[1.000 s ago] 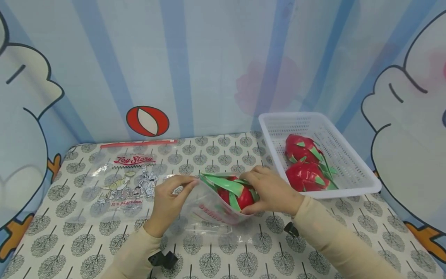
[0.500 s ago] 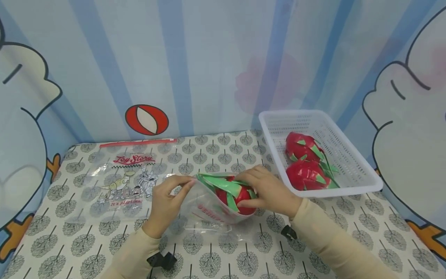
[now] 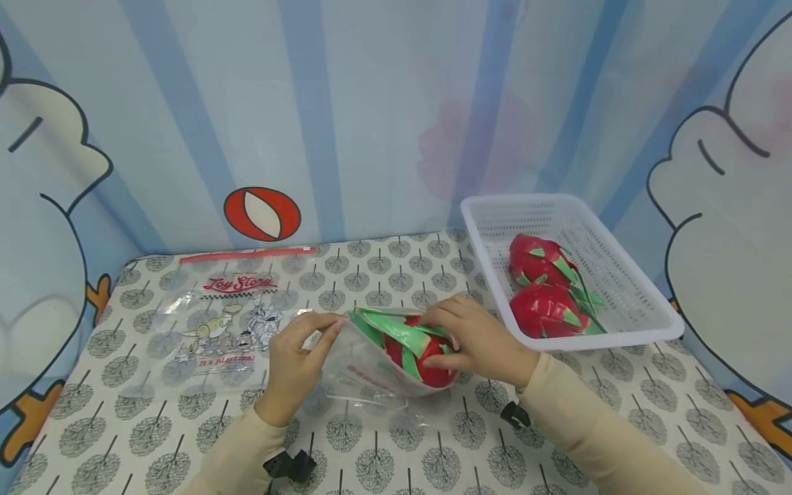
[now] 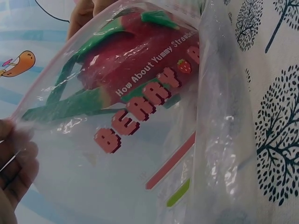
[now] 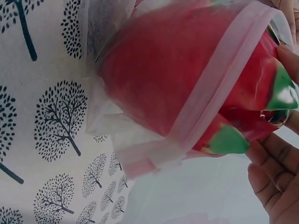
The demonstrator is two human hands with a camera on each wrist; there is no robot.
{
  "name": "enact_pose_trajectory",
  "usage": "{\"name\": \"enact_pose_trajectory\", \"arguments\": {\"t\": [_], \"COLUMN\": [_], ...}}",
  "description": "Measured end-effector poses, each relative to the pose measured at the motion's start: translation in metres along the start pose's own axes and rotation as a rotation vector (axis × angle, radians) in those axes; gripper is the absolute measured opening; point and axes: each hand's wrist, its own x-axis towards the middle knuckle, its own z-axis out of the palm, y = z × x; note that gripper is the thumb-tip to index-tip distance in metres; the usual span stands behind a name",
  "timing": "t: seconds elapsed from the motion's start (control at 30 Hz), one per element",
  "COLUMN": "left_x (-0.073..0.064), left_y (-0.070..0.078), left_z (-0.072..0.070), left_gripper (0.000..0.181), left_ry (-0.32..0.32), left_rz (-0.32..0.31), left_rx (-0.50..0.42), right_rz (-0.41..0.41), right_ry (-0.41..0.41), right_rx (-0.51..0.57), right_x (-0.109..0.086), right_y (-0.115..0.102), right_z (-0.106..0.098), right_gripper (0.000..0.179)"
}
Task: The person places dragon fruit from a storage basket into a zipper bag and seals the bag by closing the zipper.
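In the head view a red toy dragon fruit (image 3: 427, 347) with green leaves sits partly inside a clear zip bag (image 3: 361, 364), its leafy part showing at the bag's mouth. My left hand (image 3: 297, 368) pinches the bag's edge between thumb and fingers. With the right hand (image 3: 479, 344) I grip the dragon fruit at the other side of the mouth. Pink "BERRY" lettering (image 4: 135, 116) shows on the bag in the left wrist view. From the right wrist, the pink zip strip (image 5: 219, 74) crosses the fruit, and the fingers (image 5: 275, 158) hold its leafy end.
At the back right stands a white perforated basket (image 3: 637, 302) holding two more dragon fruits (image 3: 547, 313). A clear "Toy Story" bag (image 3: 232, 323) with a red slider lies flat on the left. Behind the tree-patterned tablecloth (image 3: 377, 460) rises a striped blue backdrop (image 3: 383, 124).
The dragon fruit has shifted slightly deeper into the bag. My right hand's thumb has moved up off the bag's rim onto the fruit. My left hand keeps its pinch.
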Motion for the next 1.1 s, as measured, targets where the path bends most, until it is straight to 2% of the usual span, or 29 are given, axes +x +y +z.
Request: {"name": "enact_pose_trajectory", "arguments": {"t": [0.27, 0.47, 0.7, 0.87, 1.1], "left_x": [-0.001, -0.001, -0.001, -0.002, -0.003], "left_y": [-0.001, -0.001, -0.002, -0.005, -0.005], "left_z": [0.001, -0.001, -0.002, -0.002, -0.002], "left_gripper": [0.015, 0.017, 0.021, 0.02, 0.021], "left_ry": [0.018, 0.0, -0.001, -0.008, -0.01], "left_rz": [-0.001, -0.036, -0.038, -0.036, -0.039], "left_rx": [0.043, 0.011, -0.006, -0.024, -0.036], "right_rz": [0.017, 0.03, 0.074, 0.075, 0.091], "right_ry": [-0.021, -0.03, -0.048, -0.035, -0.045], "right_rx": [-0.004, 0.003, 0.051, 0.113, 0.144], "right_x": [0.0, 0.0, -0.003, -0.007, -0.01], "right_y": [-0.002, -0.003, -0.002, 0.001, 0.004], "right_z": [0.0, 0.001, 0.001, -0.001, -0.004], "right_gripper": [0.056, 0.057, 0.06, 0.06, 0.059]}}
